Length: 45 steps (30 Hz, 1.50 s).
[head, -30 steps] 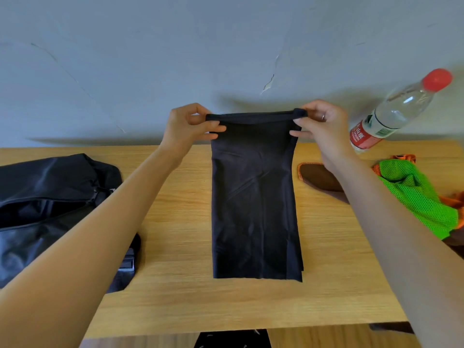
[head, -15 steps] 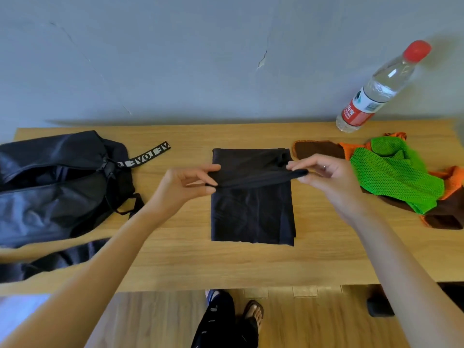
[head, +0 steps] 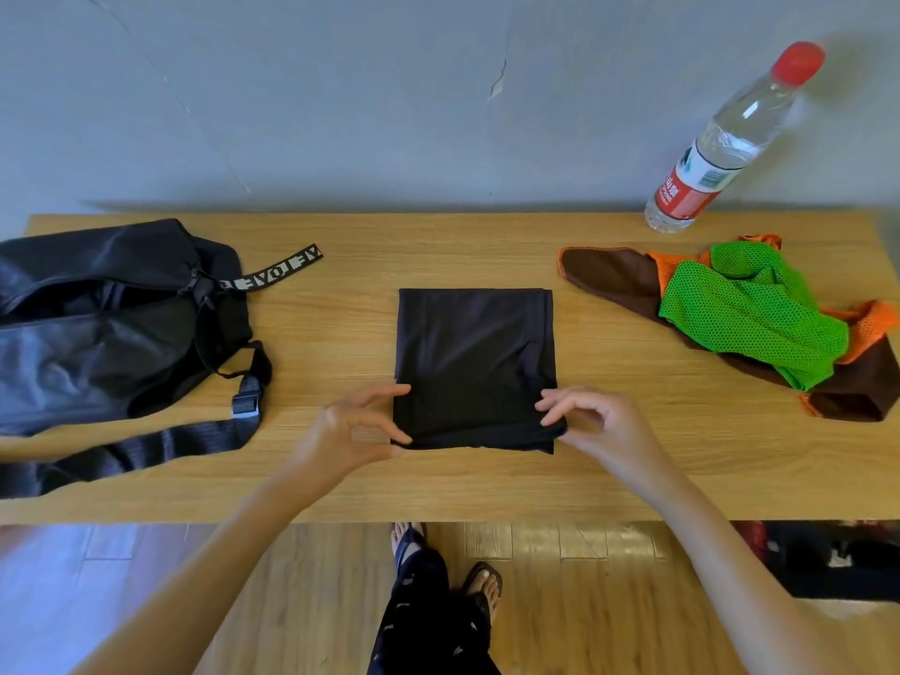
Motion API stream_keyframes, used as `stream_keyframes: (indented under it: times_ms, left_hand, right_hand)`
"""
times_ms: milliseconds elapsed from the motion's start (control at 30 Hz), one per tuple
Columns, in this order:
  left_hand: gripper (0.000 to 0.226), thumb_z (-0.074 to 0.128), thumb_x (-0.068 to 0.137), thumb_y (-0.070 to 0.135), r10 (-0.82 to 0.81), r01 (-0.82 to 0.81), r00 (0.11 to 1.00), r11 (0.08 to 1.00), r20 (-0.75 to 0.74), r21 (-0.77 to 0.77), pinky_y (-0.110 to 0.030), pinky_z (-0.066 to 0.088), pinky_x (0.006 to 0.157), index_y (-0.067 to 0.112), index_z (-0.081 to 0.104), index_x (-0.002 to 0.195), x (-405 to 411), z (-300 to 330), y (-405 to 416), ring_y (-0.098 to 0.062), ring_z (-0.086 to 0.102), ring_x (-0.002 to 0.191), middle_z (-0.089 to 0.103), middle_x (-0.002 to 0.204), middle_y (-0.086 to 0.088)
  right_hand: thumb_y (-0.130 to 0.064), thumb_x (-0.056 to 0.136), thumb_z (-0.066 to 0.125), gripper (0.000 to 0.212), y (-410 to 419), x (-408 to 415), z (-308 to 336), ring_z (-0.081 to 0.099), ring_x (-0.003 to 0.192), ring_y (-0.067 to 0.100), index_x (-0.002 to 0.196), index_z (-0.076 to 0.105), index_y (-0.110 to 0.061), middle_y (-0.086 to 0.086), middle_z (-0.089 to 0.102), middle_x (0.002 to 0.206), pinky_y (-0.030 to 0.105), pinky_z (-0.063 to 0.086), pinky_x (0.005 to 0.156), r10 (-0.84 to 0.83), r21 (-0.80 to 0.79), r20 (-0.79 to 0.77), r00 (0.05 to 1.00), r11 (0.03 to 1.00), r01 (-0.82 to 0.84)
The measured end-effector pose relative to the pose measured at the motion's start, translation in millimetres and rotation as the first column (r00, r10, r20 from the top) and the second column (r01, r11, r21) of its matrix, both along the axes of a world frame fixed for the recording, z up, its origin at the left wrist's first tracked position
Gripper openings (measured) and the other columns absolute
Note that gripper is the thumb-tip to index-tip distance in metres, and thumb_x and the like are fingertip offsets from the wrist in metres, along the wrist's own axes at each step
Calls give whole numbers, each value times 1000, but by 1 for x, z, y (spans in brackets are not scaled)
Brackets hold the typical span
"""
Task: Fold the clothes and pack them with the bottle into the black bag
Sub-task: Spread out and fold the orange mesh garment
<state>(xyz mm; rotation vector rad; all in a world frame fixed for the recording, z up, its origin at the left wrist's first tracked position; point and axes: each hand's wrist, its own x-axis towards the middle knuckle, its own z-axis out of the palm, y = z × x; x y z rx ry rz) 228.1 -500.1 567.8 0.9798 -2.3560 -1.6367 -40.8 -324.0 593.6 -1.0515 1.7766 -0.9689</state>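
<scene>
A black garment (head: pixel 475 362) lies folded into a near-square in the middle of the wooden table (head: pixel 487 484). My left hand (head: pixel 358 431) pinches its near left corner, and my right hand (head: pixel 596 421) pinches its near right corner. The black bag (head: pixel 97 333) lies at the table's left end with its zip open. A clear water bottle (head: pixel 721 153) with a red cap and red label stands at the back right. A green mesh garment (head: pixel 740 314) lies crumpled on a brown and orange one (head: pixel 613 275) at the right.
The bag's black strap (head: pixel 146 445) trails along the table's near left edge, close to my left forearm. A grey wall rises right behind the table. Below the near edge are a wooden floor and my feet in sandals (head: pixel 479 582).
My hands have carried the garment's far edge toward me and laid it on the near edge, halving its length. The view has tilted down.
</scene>
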Motion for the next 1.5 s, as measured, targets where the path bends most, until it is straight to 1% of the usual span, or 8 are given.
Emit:
stream_keyframes:
  times_ms: [133,300,433,567,733,1067,1233,1500]
  left_hand:
    - [20,80,69,16,-52,53,999,988,12,-145,-13,26,104,32,74,80,-1,-5,1,6,35,130,47,132,27]
    - [32,63,65,65,-16,22,999,976,32,-215,-31,25,102,39,71,83,-3,1,-9,4,35,125,51,126,27]
    - [27,63,80,39,42,-54,998,905,-39,-423,-25,32,100,30,64,105,-26,17,-23,3,38,122,53,124,16]
    - [64,59,83,39,-119,185,982,783,149,-593,-40,20,115,21,40,141,-65,11,-26,-15,20,143,32,151,2]
    - [93,41,78,70,-233,464,859,728,456,-504,-55,-10,115,34,-8,147,-75,-12,-39,-7,-24,141,-15,157,12]
    - [108,22,65,92,-226,562,803,595,551,-574,-57,-17,111,35,-21,145,-77,-23,-65,-16,-32,139,-29,153,2]
    - [97,32,72,83,-229,415,898,729,376,-545,-49,-12,113,36,0,150,-88,-11,-85,-13,-20,143,-11,158,6]
    - [43,64,85,35,66,73,974,819,219,-569,-31,20,95,20,52,124,-110,-7,-125,-21,30,122,39,126,-1]
  right_hand:
    - [17,79,55,42,0,-2,-8,52,110,-7,77,69,-23,-14,66,102,4,32,94,34,27,-171,985,999,-30]
    - [18,79,45,51,-5,-12,-4,51,100,1,84,67,-28,-7,60,97,15,40,85,-1,30,-399,917,999,14]
    - [-4,90,53,30,-33,-5,5,45,115,11,115,62,-19,-2,57,116,25,41,94,0,-74,-589,808,996,-54]
    - [-34,95,45,57,-60,19,-11,21,143,20,148,28,-21,2,29,153,39,19,117,208,105,-768,605,974,-202]
    - [-63,90,20,75,-62,6,-40,0,147,17,152,7,-23,0,8,159,45,6,117,348,298,-793,500,937,-181]
    - [-83,77,20,98,-67,-13,-46,-11,146,21,151,-5,-25,-3,-8,159,46,-5,118,324,318,-790,520,942,-104]
    - [-67,85,36,81,-89,-31,-30,17,142,21,150,21,-22,2,21,155,42,15,116,88,97,-648,756,995,-32]
    - [-28,84,68,32,-139,-64,-23,36,113,24,112,60,-17,8,40,124,32,27,96,-113,89,-644,756,971,221]
